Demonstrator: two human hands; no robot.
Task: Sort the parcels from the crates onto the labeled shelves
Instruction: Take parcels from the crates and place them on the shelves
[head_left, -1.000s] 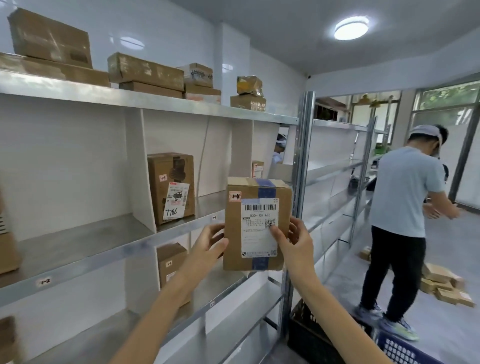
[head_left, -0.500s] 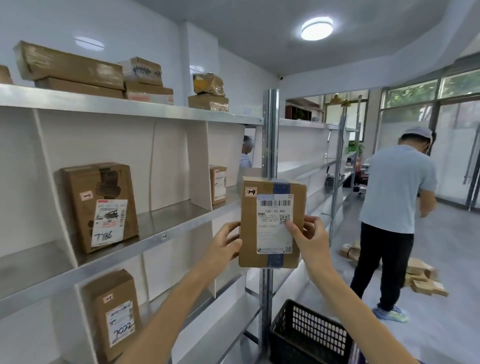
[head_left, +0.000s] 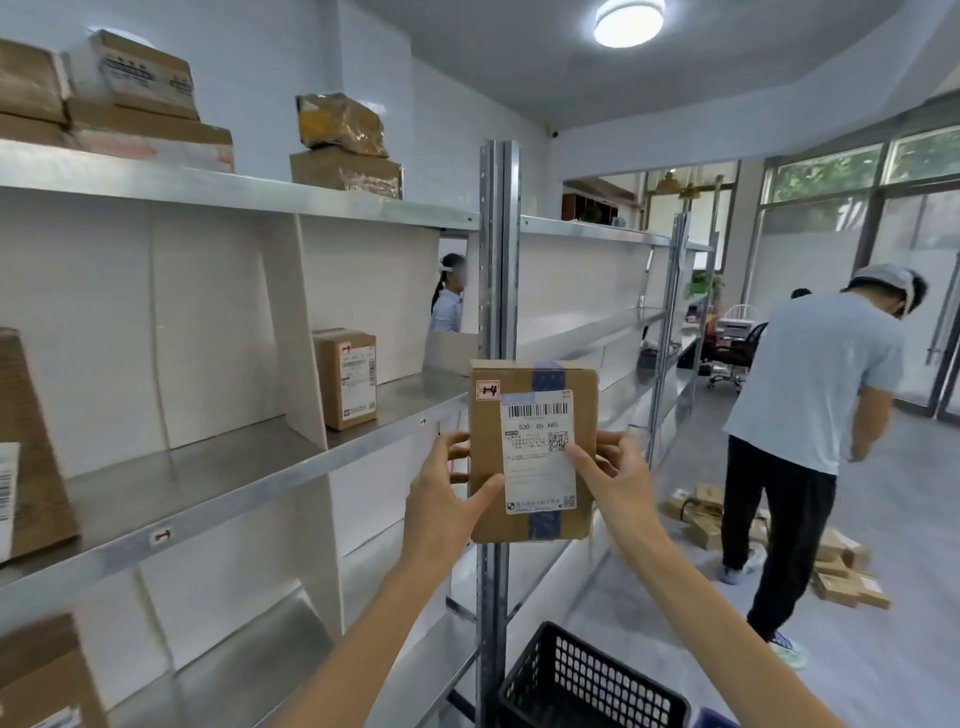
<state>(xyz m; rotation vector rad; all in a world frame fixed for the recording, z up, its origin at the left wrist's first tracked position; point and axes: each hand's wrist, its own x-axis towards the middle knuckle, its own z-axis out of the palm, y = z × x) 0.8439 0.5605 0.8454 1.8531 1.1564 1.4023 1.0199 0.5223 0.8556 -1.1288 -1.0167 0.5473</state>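
Note:
I hold a small brown cardboard parcel upright at chest height, its white shipping label and a small red-framed tag facing me. My left hand grips its left edge and my right hand grips its right edge, thumb on the label. The parcel hangs in front of the grey upright post of the metal shelves. The middle shelf runs to the left of my hands, with small tags on its front edge. A black crate stands on the floor below my arms.
A boxed parcel stands in a shelf bay past a white divider. More parcels sit on the top shelf. A person in a light shirt stands at right among boxes on the floor. Another person is behind the shelves.
My view has swung right along the shelves; the bays slid left. The parcel stays held in both hands, now in front of the upright post.

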